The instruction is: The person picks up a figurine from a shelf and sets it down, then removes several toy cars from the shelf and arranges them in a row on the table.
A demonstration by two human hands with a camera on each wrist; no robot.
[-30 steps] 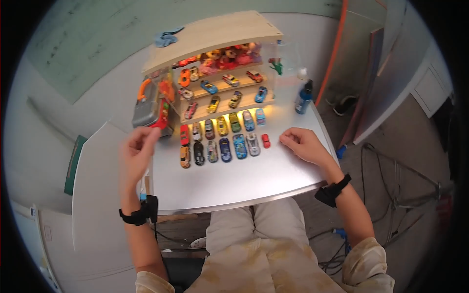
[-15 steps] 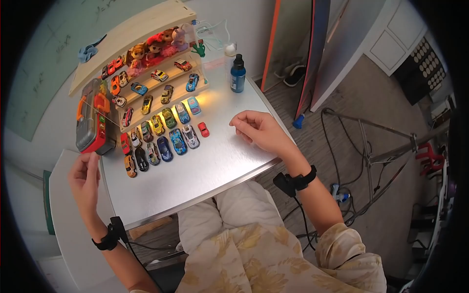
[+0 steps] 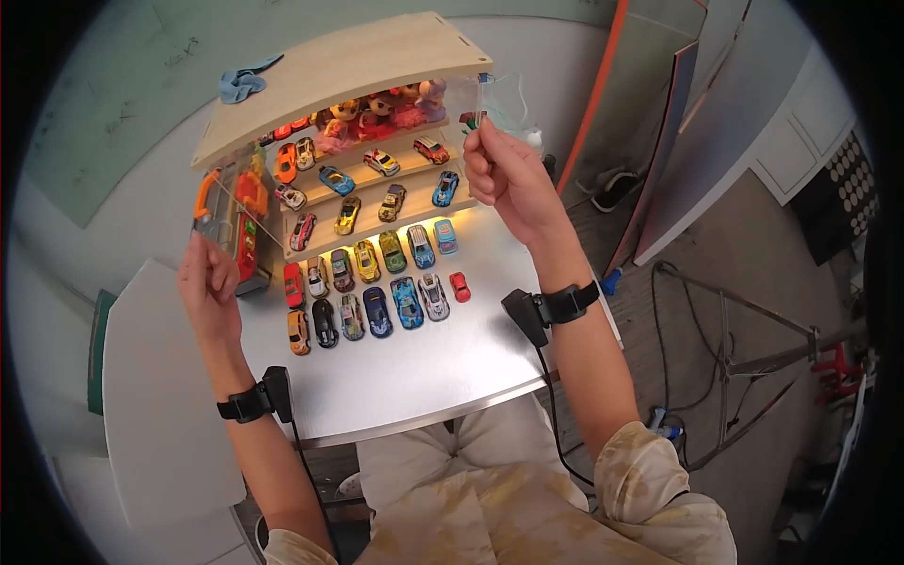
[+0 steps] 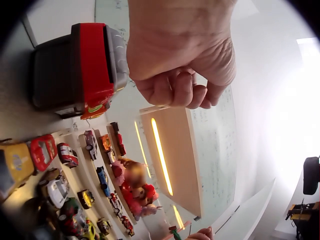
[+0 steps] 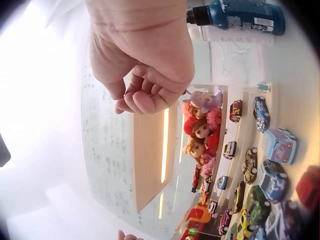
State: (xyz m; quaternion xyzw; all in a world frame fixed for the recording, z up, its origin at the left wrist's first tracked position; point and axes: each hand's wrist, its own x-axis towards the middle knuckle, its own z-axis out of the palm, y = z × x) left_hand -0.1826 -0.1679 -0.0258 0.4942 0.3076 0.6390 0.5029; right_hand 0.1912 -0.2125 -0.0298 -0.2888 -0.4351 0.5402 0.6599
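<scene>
My left hand [image 3: 209, 282] is raised beside the grey and red toolbox [image 3: 248, 250], its fingers curled in toward the thumb. Nothing shows between those fingers in the left wrist view. Up at the right end of the lit wooden display shelf [image 3: 367, 226] is my right hand [image 3: 516, 179], also with curled fingers. It overlaps the shelf's clear side and a small red and green ornament [image 3: 468, 121] in the head view. No held object shows in the right wrist view. Toy cars [image 3: 407, 301] stand in two rows on the table below, between the hands.
More toy cars [image 3: 380, 162] and several dolls [image 3: 377, 105] fill the shelf tiers under a wooden top [image 3: 348, 75] bearing a blue cloth [image 3: 243, 87]. A blue bottle [image 5: 245, 17] stands right of the shelf. Cables [image 3: 556, 414] trail from the wrist cameras.
My right hand has risen from over the table's right side to the shelf's right end. My left hand has also lifted, alongside the toolbox. The head view has swung left; the cars keep their rows.
</scene>
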